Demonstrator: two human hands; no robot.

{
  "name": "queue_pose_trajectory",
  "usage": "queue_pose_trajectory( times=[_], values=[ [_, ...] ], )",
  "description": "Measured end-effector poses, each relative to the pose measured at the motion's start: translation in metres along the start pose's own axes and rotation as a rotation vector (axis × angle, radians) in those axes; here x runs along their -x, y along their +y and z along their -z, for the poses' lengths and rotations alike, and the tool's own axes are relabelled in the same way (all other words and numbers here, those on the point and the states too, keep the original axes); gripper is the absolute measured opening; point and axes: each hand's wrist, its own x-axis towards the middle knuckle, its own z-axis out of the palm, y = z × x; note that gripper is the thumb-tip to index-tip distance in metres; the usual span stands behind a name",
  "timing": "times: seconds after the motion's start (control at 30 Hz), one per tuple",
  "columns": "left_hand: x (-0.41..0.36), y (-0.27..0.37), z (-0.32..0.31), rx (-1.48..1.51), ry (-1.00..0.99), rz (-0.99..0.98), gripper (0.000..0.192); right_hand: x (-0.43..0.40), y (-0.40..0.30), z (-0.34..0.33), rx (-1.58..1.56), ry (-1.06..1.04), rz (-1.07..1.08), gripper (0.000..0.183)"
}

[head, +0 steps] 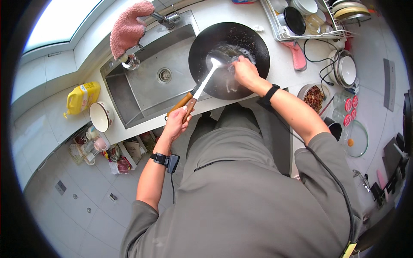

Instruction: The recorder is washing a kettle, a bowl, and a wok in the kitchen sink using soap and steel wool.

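Note:
A dark wok [258,54] sits on the counter at the sink's right edge, with soapy, cloudy water and brown specks in it. My left hand [178,122] grips the wooden handle of a metal wok spatula [208,77], whose blade lies inside the wok. Just beside that handle runs the wok's own wooden handle [180,104]; whether my left hand also holds it, I cannot tell. My right hand [246,71] is over the wok with curled fingers at the edge of the spatula blade. Anything inside those fingers is hidden.
Left of the wok is a stainless-steel sink [145,77], its faucet [167,21] draped with a pink cloth [129,29]. A yellow jug [84,98] and enamel bowl [101,116] stand further left. To the right are a dish rack [276,30], pink cloth [294,56] and glass jars [342,109].

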Motion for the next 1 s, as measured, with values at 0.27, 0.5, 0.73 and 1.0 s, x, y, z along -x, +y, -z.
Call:
queue_pose_trajectory(
  times=[0.27,0.5,0.73,1.0],
  values=[
    [-0.002,-0.004,-0.004,-0.015,0.011,-0.002,0.041,-0.044,0.015,0.026,0.198,-0.022,-0.106,0.024],
    [-0.006,-0.006,0.0,-0.036,0.018,0.01,0.042,-0.088,-0.004,0.028,0.035,-0.016,-0.169,0.028],
    [-0.006,-0.01,0.001,-0.147,0.047,-0.016,0.043,-0.099,0.0,0.001,-0.167,-0.055,0.227,0.05],
    [-0.009,-0.021,0.006,-0.047,0.055,-0.023,0.041,-0.079,0.01,0.011,0.065,-0.269,0.1,0.043]
  ],
)
